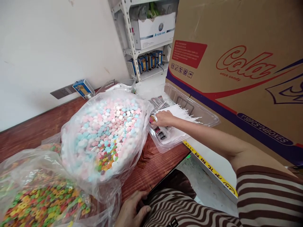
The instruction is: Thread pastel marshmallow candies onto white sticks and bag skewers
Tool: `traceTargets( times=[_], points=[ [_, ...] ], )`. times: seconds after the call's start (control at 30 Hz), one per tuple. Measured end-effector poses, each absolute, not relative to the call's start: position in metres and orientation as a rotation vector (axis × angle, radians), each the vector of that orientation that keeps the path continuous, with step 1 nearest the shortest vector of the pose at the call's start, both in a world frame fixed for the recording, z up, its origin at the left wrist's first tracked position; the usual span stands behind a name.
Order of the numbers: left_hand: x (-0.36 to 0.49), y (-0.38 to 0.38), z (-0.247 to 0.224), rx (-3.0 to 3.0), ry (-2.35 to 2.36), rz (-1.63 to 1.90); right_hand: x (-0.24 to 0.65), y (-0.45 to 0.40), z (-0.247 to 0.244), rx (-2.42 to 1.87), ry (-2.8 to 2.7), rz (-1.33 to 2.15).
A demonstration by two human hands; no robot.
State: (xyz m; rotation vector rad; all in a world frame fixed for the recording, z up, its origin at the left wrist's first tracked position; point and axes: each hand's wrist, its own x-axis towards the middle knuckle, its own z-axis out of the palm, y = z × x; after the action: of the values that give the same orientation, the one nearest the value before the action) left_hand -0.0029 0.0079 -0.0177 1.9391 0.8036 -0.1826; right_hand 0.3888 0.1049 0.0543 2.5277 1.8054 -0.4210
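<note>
My right hand (164,118) reaches into a clear plastic tray (208,119), its fingers closed at the tray's left side. A small colourful piece shows by the fingertips, too small to name. In the tray lie a bundle of thin white sticks (189,115) and several small printed packets (161,133). My left hand (133,209) rests at the table's front edge, thumb and fingers apart, holding nothing. Left of the tray sits a large clear plastic bag (68,132) of pink, blue and white candies (106,123), with a patch of coloured ring-shaped pieces on top.
Another clear bag at the lower left holds coloured rings (47,201). A big cardboard box (227,34) stands behind the tray. A blue device (83,88) sits by the wall on the wooden table (156,164). White shelving (132,41) rises at the back.
</note>
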Motion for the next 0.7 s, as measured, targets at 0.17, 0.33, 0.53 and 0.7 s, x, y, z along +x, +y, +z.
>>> traceTargets(
  times=[0.17, 0.33, 0.53, 0.7],
  points=[
    [-0.005, 0.012, -0.025, 1.932, 0.815, -0.147, 0.392, 0.099, 0.056, 2.497, 1.909, -0.656],
    [-0.001, 0.016, -0.025, 1.946, 0.807, -0.141, 0.395, 0.092, 0.050, 2.445, 1.981, -0.925],
    [0.008, 0.016, -0.022, 1.949, 0.835, -0.145, 0.401, 0.101, 0.056, 2.483, 1.958, -0.853],
    [0.010, 0.016, -0.021, 1.919, 0.861, -0.160, 0.440, 0.098, 0.070, 2.544, 1.877, -0.593]
  ],
)
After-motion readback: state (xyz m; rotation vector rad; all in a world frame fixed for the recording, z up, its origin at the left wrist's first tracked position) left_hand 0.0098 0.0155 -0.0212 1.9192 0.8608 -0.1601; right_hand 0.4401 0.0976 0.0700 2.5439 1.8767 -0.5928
